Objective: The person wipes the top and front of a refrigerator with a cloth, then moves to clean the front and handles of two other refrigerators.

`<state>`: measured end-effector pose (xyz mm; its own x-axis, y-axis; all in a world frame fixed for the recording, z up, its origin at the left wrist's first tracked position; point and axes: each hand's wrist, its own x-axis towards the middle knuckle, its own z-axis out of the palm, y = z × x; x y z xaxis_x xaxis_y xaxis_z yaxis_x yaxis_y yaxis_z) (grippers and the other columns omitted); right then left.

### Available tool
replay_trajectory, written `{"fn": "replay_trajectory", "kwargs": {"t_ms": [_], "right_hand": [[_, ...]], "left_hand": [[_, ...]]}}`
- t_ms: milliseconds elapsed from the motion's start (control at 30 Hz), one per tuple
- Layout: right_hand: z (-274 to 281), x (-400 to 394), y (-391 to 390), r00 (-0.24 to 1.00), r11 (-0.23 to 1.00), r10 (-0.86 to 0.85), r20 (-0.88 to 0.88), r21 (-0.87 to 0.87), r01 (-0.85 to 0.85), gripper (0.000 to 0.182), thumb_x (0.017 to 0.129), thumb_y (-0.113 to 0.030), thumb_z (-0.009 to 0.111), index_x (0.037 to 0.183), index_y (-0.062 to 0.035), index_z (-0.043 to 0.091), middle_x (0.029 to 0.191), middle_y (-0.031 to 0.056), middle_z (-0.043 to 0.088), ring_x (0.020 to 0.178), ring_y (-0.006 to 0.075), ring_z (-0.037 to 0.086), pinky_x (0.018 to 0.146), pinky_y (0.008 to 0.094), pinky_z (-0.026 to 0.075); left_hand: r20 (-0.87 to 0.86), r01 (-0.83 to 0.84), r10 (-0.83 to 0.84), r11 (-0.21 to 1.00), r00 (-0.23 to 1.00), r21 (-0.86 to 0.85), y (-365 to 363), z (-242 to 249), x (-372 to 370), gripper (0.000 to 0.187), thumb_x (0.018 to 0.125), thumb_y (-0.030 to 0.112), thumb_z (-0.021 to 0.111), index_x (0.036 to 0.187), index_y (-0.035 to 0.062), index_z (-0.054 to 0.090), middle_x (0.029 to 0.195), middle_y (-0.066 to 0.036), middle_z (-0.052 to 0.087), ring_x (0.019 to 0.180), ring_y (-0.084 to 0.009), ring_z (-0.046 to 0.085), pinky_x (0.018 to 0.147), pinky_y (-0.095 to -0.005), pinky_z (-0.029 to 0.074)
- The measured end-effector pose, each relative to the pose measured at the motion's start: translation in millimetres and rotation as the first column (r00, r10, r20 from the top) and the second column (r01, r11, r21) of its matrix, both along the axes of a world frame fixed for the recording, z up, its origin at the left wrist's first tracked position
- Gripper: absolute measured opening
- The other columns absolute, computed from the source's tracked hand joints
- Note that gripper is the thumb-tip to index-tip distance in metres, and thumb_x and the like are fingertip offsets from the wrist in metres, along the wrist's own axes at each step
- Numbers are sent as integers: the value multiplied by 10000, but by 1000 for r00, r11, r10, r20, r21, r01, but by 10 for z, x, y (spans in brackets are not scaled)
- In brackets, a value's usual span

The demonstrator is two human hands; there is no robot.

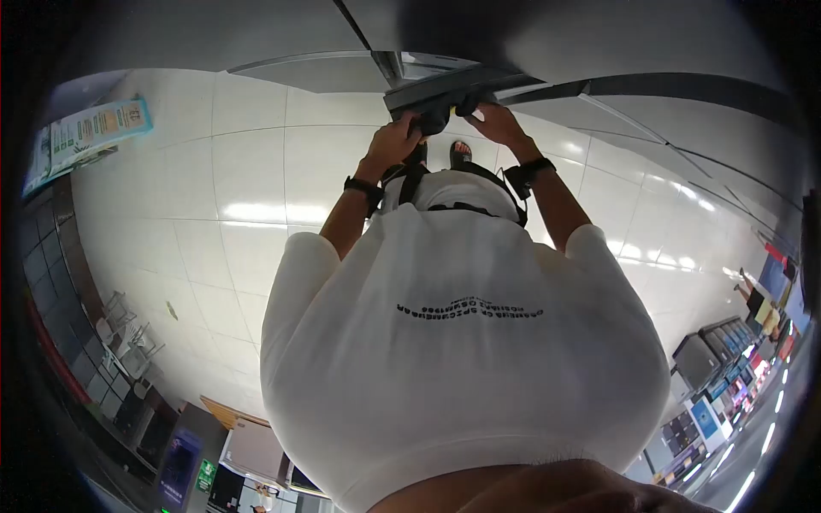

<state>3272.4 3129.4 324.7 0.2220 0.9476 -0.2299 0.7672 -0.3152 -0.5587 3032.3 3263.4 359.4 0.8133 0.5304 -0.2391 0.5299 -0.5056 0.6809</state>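
A small, dark, rounded black item (435, 119) sits between my hands, in front of a dark grey ledge (410, 96) on a large grey unit. My left hand (397, 142) is closed around its left side, fingers partly hidden. From the other side, my right hand (499, 126) pinches its right part right at the ledge. A tiny yellow spot shows between the two. The item's exact kind cannot be made out. Both wrists carry black bands. Below the hands is my sandalled foot (461, 154).
The grey unit's broad panel (616, 43) spans the top. Pale floor tiles (248, 171) surround me. A printed carton or sign (94, 132) stands at left, with white chairs (132, 346) farther back. On the far right are a person (759, 306) and display shelves (714, 355).
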Motion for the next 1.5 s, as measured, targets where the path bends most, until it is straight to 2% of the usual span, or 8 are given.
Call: {"fn": "replay_trajectory", "kwargs": {"t_ms": [300,333,400,500,833,967,1300,1500], "right_hand": [[-84,-223,318,945,957,-289,-150,-69,282,570,964,-528,380,1133,-35,611,1084,207,639,1070,388,574,910,433,448],[-118,-209,384,934,955,-293,-205,-24,295,579,960,-540,379,1124,-39,619,1074,209,641,1075,391,571,910,432,448],[12,-235,513,916,944,-330,-228,-73,321,596,928,-567,410,1080,-40,644,1043,207,651,1051,399,585,884,448,463],[-242,-163,712,926,913,-370,-73,-210,349,587,895,-561,454,1041,-29,655,1029,207,655,1017,401,599,864,471,475],[-305,-173,694,951,953,-267,155,188,237,415,905,-412,519,981,-31,665,932,203,666,883,399,619,827,478,490],[-191,-171,779,954,955,-292,61,66,288,358,903,-366,546,996,-38,655,948,197,666,876,396,621,817,479,492],[-453,57,704,983,983,-184,16,22,184,303,904,-279,575,1108,-57,608,1081,215,617,1022,392,582,874,480,467],[-337,126,206,947,944,-322,4,85,320,370,915,-281,559,1182,-25,556,1146,223,587,1097,401,536,926,461,440]], "left_hand": [[-10,375,-399,852,917,365,225,-838,-66,465,927,455,477,1076,37,615,779,-176,629,751,-351,646,673,-443,517],[48,52,-46,991,998,-124,249,-727,11,540,922,518,463,1060,24,632,771,-159,623,737,-308,637,691,-404,511],[-62,-278,393,523,917,-806,385,-1050,70,770,870,681,459,1164,-18,590,1065,-131,632,956,-232,625,823,-386,497],[-127,-352,619,256,775,-900,514,-994,247,603,904,531,547,1159,-15,592,1048,-104,649,937,-230,635,825,-362,503],[18,-398,608,542,794,-740,1067,-1888,463,508,913,461,493,912,-26,639,777,-146,643,672,-236,626,635,-380,483],[-168,-537,648,427,743,-728,1113,-825,775,380,851,320,647,1056,2,630,962,-122,654,822,-241,655,728,-360,539],[3,-337,587,468,810,-817,1145,-943,785,407,837,351,637,1100,43,608,1034,-91,630,934,-199,614,784,-305,481],[40,-290,356,816,934,-499,948,-1048,963,495,860,332,605,1215,-11,569,1069,-224,650,992,-285,637,794,-335,508]]}}
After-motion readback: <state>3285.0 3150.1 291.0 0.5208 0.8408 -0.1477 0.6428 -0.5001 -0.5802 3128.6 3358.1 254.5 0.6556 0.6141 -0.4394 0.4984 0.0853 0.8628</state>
